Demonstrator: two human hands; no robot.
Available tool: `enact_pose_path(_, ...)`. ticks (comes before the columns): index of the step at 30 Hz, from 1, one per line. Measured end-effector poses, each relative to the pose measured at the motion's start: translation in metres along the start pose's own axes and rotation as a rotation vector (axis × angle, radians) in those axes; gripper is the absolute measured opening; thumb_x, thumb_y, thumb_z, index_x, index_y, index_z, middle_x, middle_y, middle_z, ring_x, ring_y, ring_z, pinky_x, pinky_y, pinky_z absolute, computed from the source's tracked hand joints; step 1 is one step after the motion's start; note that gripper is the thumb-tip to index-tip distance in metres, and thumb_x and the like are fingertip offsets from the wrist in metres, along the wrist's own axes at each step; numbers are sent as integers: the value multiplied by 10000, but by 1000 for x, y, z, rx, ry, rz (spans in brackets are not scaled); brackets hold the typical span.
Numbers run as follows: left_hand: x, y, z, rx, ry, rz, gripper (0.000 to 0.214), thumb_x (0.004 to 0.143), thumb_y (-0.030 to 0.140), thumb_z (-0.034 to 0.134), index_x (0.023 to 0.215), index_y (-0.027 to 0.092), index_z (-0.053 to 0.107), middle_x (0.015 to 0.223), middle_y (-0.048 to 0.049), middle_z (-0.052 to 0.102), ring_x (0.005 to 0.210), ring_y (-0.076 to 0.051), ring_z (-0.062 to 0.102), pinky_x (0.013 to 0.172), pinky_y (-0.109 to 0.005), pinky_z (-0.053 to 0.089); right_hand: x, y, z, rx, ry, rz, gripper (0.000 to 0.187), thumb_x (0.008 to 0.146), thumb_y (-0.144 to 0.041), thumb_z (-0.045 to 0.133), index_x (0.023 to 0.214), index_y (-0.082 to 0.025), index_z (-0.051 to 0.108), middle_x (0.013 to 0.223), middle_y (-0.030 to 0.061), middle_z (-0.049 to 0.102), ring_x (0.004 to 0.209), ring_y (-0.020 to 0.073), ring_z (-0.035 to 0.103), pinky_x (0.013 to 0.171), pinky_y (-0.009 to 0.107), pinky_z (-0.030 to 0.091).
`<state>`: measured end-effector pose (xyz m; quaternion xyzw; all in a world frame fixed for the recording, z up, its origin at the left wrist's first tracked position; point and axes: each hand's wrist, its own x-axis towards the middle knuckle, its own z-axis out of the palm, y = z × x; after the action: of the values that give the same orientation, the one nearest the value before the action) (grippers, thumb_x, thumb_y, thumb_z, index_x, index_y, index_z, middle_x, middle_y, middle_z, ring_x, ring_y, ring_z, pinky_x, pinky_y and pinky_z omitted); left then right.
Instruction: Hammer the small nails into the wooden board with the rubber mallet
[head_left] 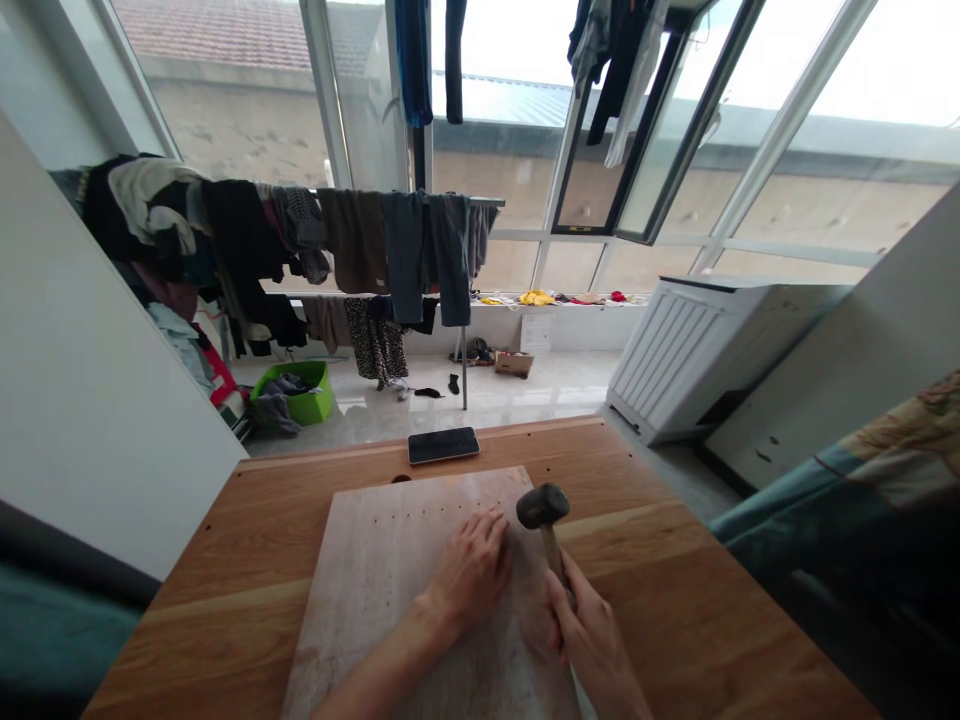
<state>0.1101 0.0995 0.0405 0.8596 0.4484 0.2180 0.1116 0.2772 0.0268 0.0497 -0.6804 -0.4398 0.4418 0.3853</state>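
My right hand [589, 620] is wrapped round the wooden handle of a mallet [543, 506], whose dark head is raised just right of my left fingertips. My left hand [471, 570] rests on a pale wooden board [360, 600], its fingers drawn together near the board's upper right corner. What those fingers pinch, if anything, is hidden or too small to make out. A row of small dark dots, holes or nail heads, runs along the board near its far edge, and some fainter marks lie lower on the left. The board lies flat on a brown wooden table [675, 600].
A dark phone [443, 446] lies on the table beyond the board. Past the table stand a drying rack hung with clothes [352, 240], a green basket [307, 400] and a white ribbed cabinet [667, 350]. Curtain cloth [847, 470] hangs at the right.
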Motion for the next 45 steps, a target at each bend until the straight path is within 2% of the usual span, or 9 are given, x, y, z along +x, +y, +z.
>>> enact_pose_path(7,8,8,-22,323,-204,147,181,868,54,558,1012,98,659,977,-127,704,911,-267,677,774,-371,564,5,15,9,-74,12,1,872,861,-650,439,1487,-43,443,482,-3,601,434,256,631,408,315,483)
enact_pose_path(10,13,19,-13,492,-228,213,144,852,37,577,930,68,694,849,-150,705,785,-269,683,640,-343,536,9,19,6,-120,95,-87,770,852,-626,451,1391,-92,582,865,121,774,826,300,754,666,333,594)
enact_pose_path(13,20,28,-2,527,-249,214,147,854,16,589,803,83,710,733,-138,696,685,-246,679,586,-313,507,11,21,5,-147,154,-164,694,850,-598,458,1296,-108,664,1182,159,737,1142,312,681,923,333,552)
enact_pose_path(17,31,32,-3,460,-297,169,157,859,9,573,893,72,713,807,-156,715,733,-261,693,600,-324,516,7,16,6,-118,121,-102,734,875,-620,433,1359,-99,615,862,104,774,740,276,742,672,323,589)
enact_pose_path(21,37,29,-16,397,-312,121,222,839,27,576,1036,59,673,941,-174,715,872,-290,696,698,-352,536,2,11,8,-63,79,-54,795,872,-635,459,1412,-59,549,572,29,662,433,242,613,436,325,506)
enact_pose_path(24,41,16,-23,229,-259,20,252,821,18,545,1019,101,679,985,-153,714,904,-275,691,740,-347,531,2,10,9,-33,73,-32,797,876,-619,473,1427,-46,520,514,-6,594,388,229,585,401,318,495)
enact_pose_path(30,66,-28,-19,-440,123,-206,194,732,43,601,858,168,681,778,-8,669,716,-149,644,713,-259,520,1,9,9,-9,53,-13,802,891,-602,465,1445,-23,473,430,-46,518,367,209,561,384,285,479)
enact_pose_path(37,68,-46,5,-560,265,-287,132,834,114,580,903,172,676,858,-20,727,785,-139,690,743,-250,554,2,11,9,2,61,-35,733,885,-615,469,1359,-61,549,460,-62,496,377,181,539,380,264,477)
enact_pose_path(45,64,-48,13,-491,231,-256,130,796,119,659,852,183,759,817,-33,733,803,-177,655,788,-295,515,0,7,10,21,65,-41,756,878,-614,486,1382,-53,531,483,-62,506,384,177,533,380,268,473)
